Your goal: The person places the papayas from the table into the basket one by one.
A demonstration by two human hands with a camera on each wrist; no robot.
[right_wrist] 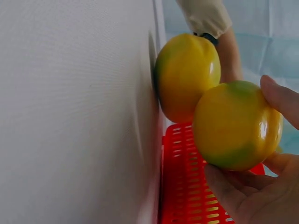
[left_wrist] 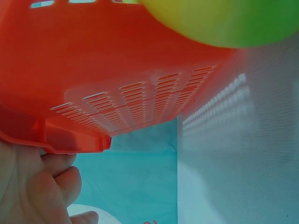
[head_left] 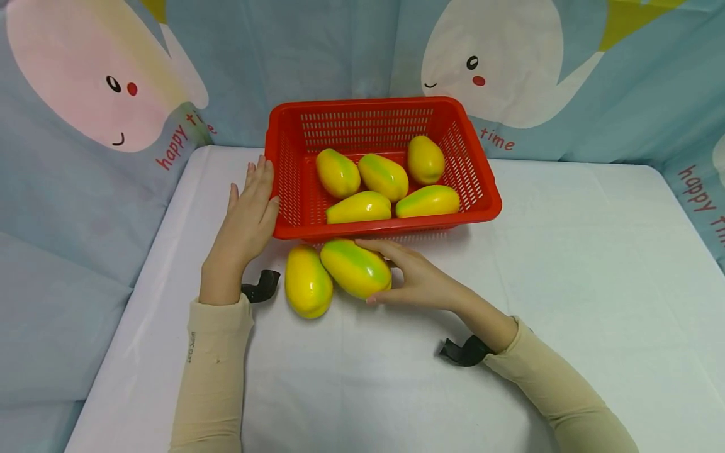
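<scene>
My right hand (head_left: 416, 277) grips a yellow-green papaya (head_left: 355, 267) between thumb and fingers, just in front of the red basket (head_left: 491, 202). In the right wrist view this held papaya (right_wrist: 236, 126) is off the white tabletop. A second papaya (head_left: 308, 283) lies on the table directly to its left. My left hand (head_left: 243, 217) rests along the basket's left rim, its fingers extended. The left wrist view shows that hand (left_wrist: 37, 186) touching the underside of the rim. Several papayas (head_left: 384, 177) lie inside the basket.
The white table (head_left: 578, 270) extends on both sides of the basket. Behind it hangs a blue cloth (head_left: 340, 56) with printed cartoon figures. Black wrist mounts (head_left: 467, 351) stick out near both sleeves.
</scene>
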